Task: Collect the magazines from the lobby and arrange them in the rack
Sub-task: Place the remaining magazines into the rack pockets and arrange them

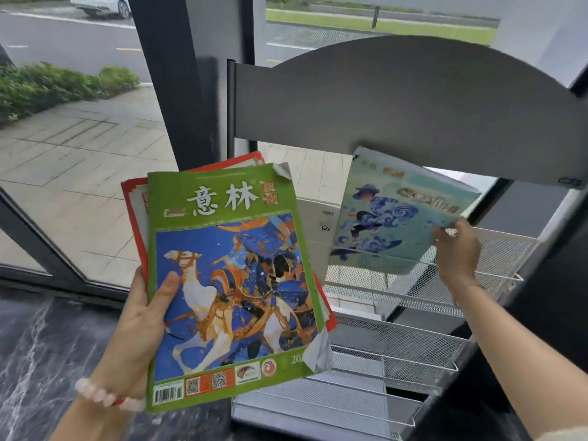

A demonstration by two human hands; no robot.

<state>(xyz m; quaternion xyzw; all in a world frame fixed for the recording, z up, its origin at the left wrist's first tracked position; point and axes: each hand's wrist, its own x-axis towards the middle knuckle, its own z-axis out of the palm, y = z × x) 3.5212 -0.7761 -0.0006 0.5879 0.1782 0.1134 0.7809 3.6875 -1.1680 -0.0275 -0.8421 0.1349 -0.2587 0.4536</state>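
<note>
Fingers (440,232) of the right hand (458,253) pinch the teal magazine's (391,214) right edge, its long axis tilted above the rack's (496,246) top mesh shelf, while the left hand (143,326) clamps the stack (229,281).

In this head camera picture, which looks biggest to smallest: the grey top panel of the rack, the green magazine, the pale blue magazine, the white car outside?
1. Grey top panel
2. Green magazine, though it is nearest the camera
3. Pale blue magazine
4. White car, far off and cut by the frame

Green magazine (234,281) cover reads "意林" and "Color".
</note>
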